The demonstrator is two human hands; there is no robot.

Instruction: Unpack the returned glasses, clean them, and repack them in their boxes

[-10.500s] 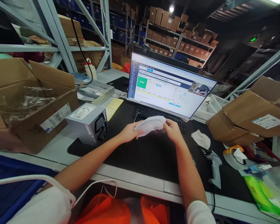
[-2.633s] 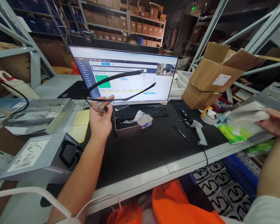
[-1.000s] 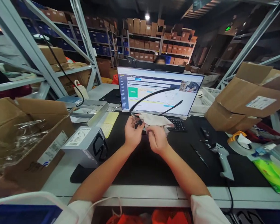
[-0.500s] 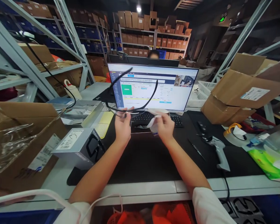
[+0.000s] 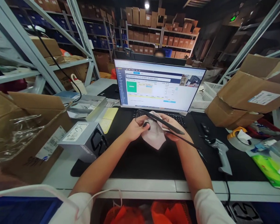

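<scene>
Over the black desk mat [image 5: 154, 161], both my hands work on a pair of black-framed glasses [image 5: 164, 126]. My left hand [image 5: 135, 129] pinches the frame near one lens, thumb on top. My right hand [image 5: 175, 129] is closed on a pale cleaning cloth [image 5: 155, 137] that hangs below the lens. The two black temple arms stick out to the right over my right wrist. A grey glasses box [image 5: 84, 141] lies to the left of my left arm.
A monitor [image 5: 158, 85] and keyboard stand just behind my hands. An open cardboard box [image 5: 23, 130] sits at left, stacked cartons [image 5: 245, 93] at right. A barcode scanner [image 5: 220, 152], tape roll [image 5: 238, 138] and green wipes pack [image 5: 270, 166] lie right. A person sits behind the monitor.
The glasses came down from in front of the screen to just above the mat. Their temple arms now point right instead of up, and the cloth is back against the lens.
</scene>
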